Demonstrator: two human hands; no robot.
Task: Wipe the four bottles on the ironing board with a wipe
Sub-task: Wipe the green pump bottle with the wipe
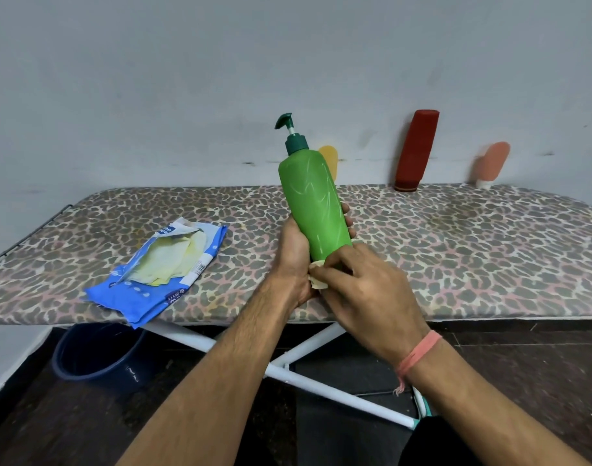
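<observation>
Right hand rubs a pale wipe round the left hand's gripped green plastic pump bottle; three bottles behind it apparently wait.

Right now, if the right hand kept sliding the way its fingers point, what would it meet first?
Probably the left hand gripping the green pump bottle; the right hand points up-left, pressing a pale wipe against the bottle's base.

The print on the blue wipes packet is unreadable.
</observation>
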